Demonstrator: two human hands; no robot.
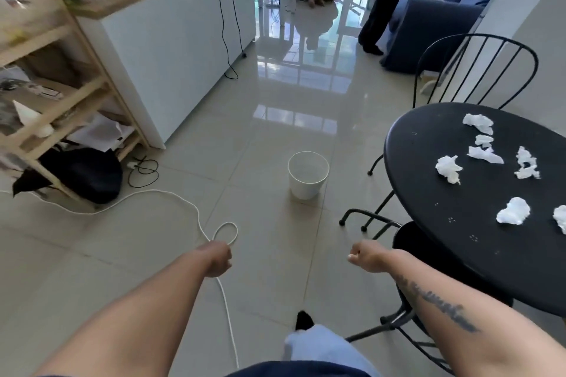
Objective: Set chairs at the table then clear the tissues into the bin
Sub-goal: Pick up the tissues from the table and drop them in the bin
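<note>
A round black table (453, 242) stands at the right with several crumpled white tissues (448, 168) scattered on its top. A black wire-back chair (471, 70) is at the table's far side. A second black chair (407, 236) sits tucked under the near edge, mostly hidden by the top. A white bin (307, 174) stands on the floor to the left of the table. My left hand (217, 259) and my right hand (366, 255) are both held out low over the floor, fingers curled into fists, with nothing visible in them.
A white cord (196, 211) loops across the tiled floor under my left hand. A wooden shelf (61, 95) and white counter (171, 49) line the left. One person sits on the floor far ahead, another stands by a blue sofa (435, 18).
</note>
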